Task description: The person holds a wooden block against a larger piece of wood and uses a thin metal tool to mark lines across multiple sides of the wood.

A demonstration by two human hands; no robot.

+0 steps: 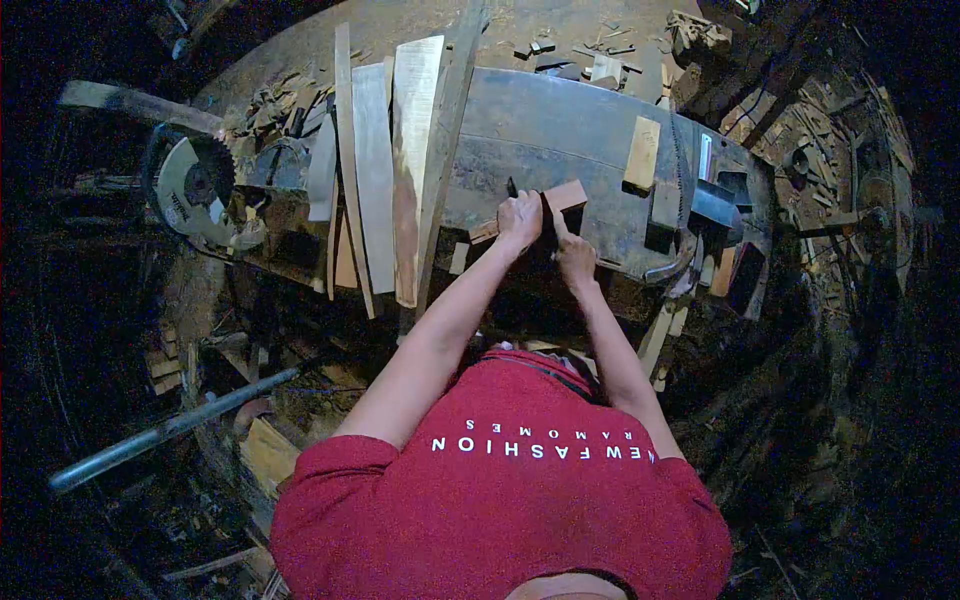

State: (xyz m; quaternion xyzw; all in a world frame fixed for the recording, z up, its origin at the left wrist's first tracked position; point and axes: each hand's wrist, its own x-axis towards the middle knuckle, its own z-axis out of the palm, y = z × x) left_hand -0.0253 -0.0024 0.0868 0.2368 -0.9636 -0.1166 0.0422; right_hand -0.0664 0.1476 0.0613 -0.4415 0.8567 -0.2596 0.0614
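Our left hand [519, 218] keeps a closed grip on a wooden block [545, 206] lying on the desk [560, 130]; our right hand [574, 256] touches it, grip unclear; planks [400, 160] lie beside.

Both bare arms reach forward from the short sleeves of a red shirt [510, 490] and converge, so that the two hands end up close together well ahead of its chest. The left arm is nearly straight and slants inward from the left sleeve; the left hand [519, 219] is curled in a closed grip, knuckles up, fingers wrapped. The right arm runs from the right sleeve with a slight bend at the elbow; the right hand [574, 255] sits a little nearer the shirt than the left, fingers bent downward, the index finger stretched toward the left hand.
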